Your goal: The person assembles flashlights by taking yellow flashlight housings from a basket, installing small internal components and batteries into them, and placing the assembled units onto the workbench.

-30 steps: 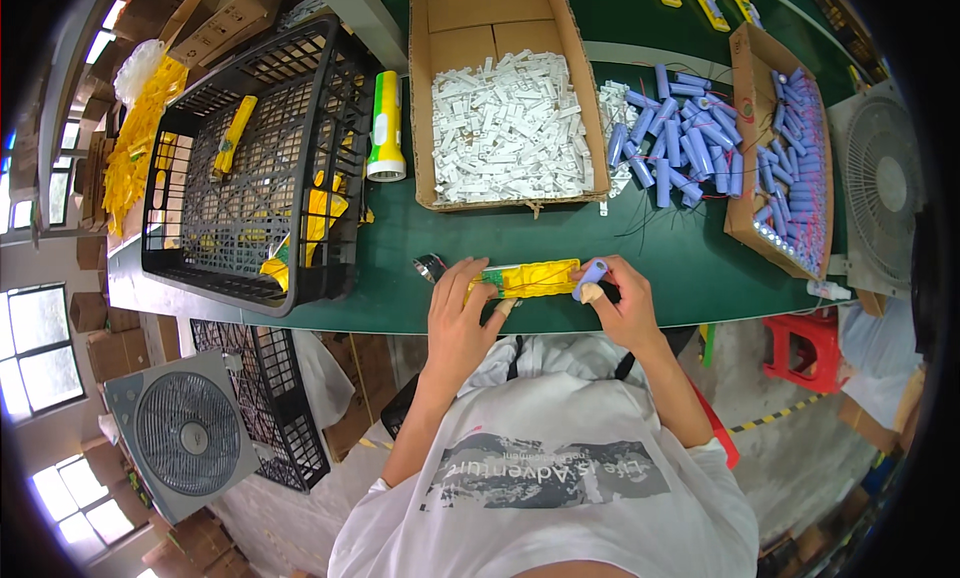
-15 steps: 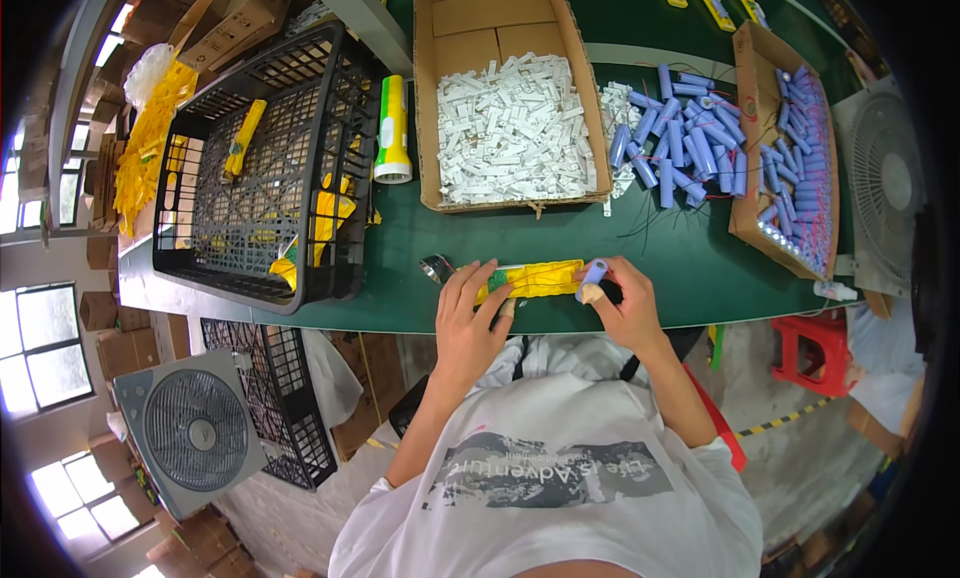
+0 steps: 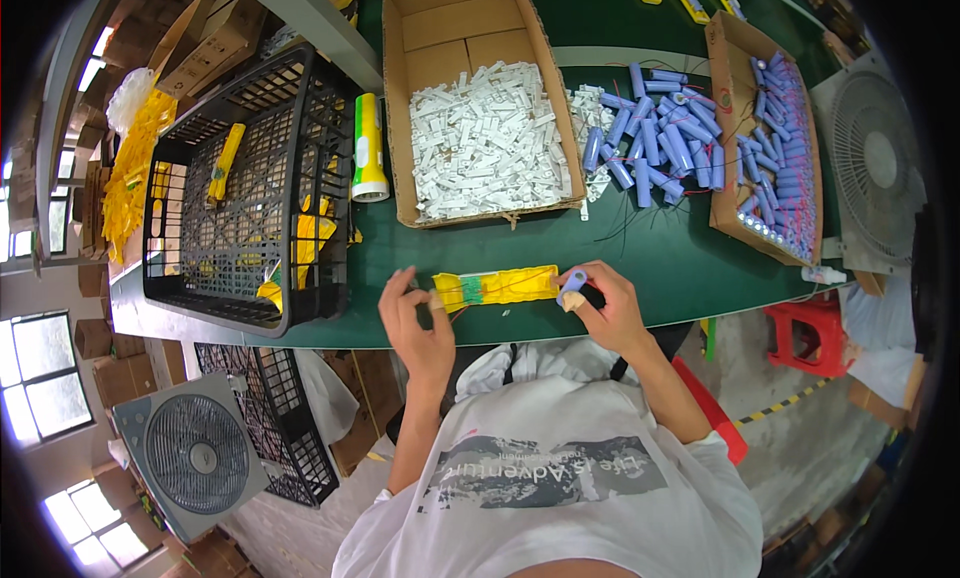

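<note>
A yellow flashlight half-shell [image 3: 515,285] lies on the green table in front of me, with a small green part and thin wires toward its left end. Between my right hand's [image 3: 608,306] fingers is a purple cylindrical battery cell [image 3: 572,282], held at the shell's right end. A pale cover wraps one fingertip of that hand. My left hand [image 3: 415,328] is off the shell, beside its left end. Its thumb and fingers are apart and slightly blurred, and I see nothing between them.
A cardboard box [image 3: 394,108] of white strips stands beyond the shell. Purple cells [image 3: 650,143] with wires lie right of it, near another box [image 3: 722,128] of cells. At left are a black crate [image 3: 285,313] and a yellow-green flashlight [image 3: 368,153]; a fan [image 3: 875,143] stands far right.
My left hand has let go of the shell and moved left. The dark round piece near it no longer shows. My right hand still holds the cell. The whole view has shifted slightly.
</note>
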`<act>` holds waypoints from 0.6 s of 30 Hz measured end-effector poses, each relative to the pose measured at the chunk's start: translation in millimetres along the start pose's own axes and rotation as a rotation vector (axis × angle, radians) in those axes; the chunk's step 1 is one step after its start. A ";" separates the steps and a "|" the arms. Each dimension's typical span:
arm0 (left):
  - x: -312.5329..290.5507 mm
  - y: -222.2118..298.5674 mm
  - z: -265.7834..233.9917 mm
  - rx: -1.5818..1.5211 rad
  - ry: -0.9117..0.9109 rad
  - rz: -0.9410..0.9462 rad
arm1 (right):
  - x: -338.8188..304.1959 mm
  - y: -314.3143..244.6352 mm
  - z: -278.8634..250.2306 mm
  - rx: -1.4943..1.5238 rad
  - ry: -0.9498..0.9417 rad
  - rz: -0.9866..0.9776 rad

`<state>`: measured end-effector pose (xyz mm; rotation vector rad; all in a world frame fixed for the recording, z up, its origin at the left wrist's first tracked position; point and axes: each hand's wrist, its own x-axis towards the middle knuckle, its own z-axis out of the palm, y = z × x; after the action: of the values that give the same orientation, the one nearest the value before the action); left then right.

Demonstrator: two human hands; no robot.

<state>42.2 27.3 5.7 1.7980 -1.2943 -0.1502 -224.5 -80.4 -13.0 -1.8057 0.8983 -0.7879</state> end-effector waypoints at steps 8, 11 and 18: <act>20.3 88.0 -8.5 0.060 -0.230 0.318 | -7.6 -7.7 -13.9 0.366 0.330 0.039; 25.8 65.8 23.7 0.181 -0.414 0.436 | -13.6 -7.3 -13.6 0.284 0.355 0.039; 20.2 45.2 41.2 0.114 -0.536 0.339 | -22.3 -7.2 -0.5 0.158 0.220 0.023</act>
<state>-3.3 -15.7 20.6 1.6580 -2.0018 -0.3953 -234.8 -59.8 -9.1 -1.5900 0.9672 -1.0287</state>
